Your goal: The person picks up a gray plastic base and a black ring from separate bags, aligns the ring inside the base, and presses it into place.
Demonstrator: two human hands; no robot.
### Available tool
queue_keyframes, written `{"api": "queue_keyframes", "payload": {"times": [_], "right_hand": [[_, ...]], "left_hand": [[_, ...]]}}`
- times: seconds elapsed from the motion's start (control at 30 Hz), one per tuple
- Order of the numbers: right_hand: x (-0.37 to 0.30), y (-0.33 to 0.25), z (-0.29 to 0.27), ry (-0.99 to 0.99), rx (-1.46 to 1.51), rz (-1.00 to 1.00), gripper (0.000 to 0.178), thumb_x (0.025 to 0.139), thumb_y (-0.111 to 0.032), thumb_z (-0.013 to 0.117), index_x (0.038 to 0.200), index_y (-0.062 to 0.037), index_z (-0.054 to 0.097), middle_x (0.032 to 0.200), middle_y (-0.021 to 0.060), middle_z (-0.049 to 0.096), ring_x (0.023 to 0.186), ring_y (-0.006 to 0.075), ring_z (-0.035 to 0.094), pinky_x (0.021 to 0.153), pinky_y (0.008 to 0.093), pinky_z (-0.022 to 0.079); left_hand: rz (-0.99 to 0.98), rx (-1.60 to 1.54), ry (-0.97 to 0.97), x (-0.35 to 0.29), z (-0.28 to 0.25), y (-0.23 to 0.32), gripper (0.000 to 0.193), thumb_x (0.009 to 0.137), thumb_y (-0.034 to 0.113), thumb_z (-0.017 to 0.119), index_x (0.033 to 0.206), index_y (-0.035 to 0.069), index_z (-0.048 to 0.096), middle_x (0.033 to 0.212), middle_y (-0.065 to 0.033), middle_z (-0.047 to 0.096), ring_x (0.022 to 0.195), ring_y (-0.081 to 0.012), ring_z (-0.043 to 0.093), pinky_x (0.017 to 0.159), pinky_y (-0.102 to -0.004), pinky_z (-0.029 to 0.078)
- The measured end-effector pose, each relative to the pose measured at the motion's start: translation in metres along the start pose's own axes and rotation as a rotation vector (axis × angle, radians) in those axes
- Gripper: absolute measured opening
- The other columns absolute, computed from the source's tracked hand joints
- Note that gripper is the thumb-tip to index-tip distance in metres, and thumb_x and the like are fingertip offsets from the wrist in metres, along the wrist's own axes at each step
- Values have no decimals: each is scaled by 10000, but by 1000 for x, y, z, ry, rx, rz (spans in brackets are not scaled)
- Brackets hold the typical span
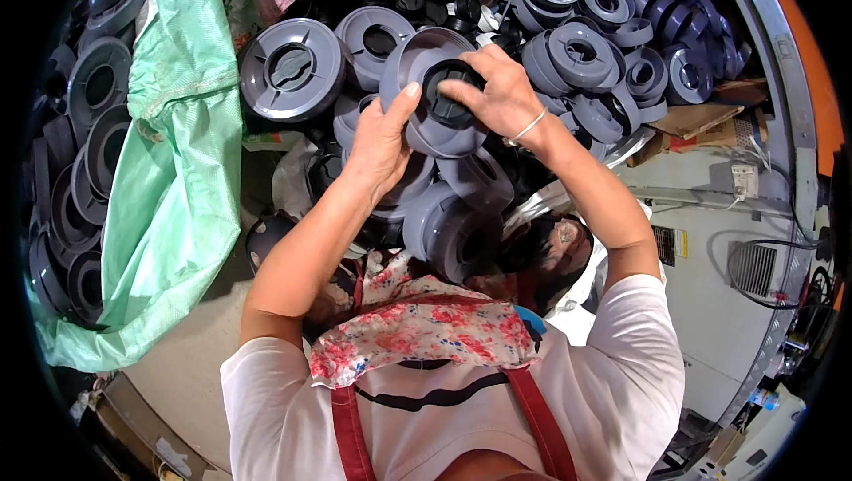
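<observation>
In front of me, above a heap of similar parts, I hold a round grey plastic part point(411, 62) with a raised rim. My left hand point(382, 137) grips its left side, thumb up along the rim and the other fingers hidden beneath. My right hand point(508, 98), with a bracelet on the wrist, is closed on a round black plastic cap point(451, 108). Its thumb presses on the cap's middle. The cap lies over the grey part's centre; whether it is fixed there I cannot tell. Below them, more grey parts point(435, 224) rest near my lap.
To the left, a green woven sack point(191, 117) stands beside stacked grey rings point(96, 86). A grey disc with a black centre point(293, 68) lies left of my hands. More rings point(577, 53) pile up at the right. A pale machine panel point(701, 303) and cables point(763, 246) are at the right.
</observation>
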State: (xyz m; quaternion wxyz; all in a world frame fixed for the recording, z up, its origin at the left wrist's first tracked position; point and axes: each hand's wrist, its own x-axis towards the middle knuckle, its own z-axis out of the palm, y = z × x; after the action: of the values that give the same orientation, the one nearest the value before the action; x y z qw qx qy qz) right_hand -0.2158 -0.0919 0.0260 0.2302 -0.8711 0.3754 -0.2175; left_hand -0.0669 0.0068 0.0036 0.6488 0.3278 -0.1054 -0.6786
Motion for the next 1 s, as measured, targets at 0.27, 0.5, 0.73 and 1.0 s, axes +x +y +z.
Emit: {"api": "queue_keyframes", "payload": {"times": [0.27, 0.5, 0.73, 1.0], "right_hand": [[-7, -34, -30, -298, -139, -191, 705, 537, -202, 769, 1119, 11, 432, 1005, 209, 448, 946, 369, 486, 784, 390, 459], [-18, -35, -30, -229, -42, -94, 591, 692, -307, 691, 1128, 32, 478, 954, 210, 548, 849, 323, 571, 747, 360, 492], [-30, -9, -24, -219, -216, -113, 811, 627, -527, 703, 1070, 117, 489, 796, 229, 610, 846, 322, 619, 698, 360, 505], [-4, 79, -16, -243, -196, 246, 567, 740, -395, 665, 1116, -1, 508, 956, 220, 608, 930, 338, 588, 802, 393, 471]], "left_hand": [[-77, 145, -149, -2, -13, 8, 402, 839, 237, 620, 1138, -7, 506, 1046, -67, 568, 911, -142, 562, 797, -315, 490], [-128, 63, -288, -7, -12, 11, 421, 844, 219, 620, 1172, 1, 469, 1098, -72, 552, 957, -158, 567, 861, -330, 479], [19, 195, -145, -6, -6, -5, 431, 795, 143, 664, 1156, -1, 478, 1040, -66, 571, 926, -145, 556, 836, -298, 457], [751, 1584, -220, -6, -9, 16, 726, 658, 298, 749, 1228, -27, 439, 1068, -228, 573, 973, -338, 571, 843, -387, 452]]}}
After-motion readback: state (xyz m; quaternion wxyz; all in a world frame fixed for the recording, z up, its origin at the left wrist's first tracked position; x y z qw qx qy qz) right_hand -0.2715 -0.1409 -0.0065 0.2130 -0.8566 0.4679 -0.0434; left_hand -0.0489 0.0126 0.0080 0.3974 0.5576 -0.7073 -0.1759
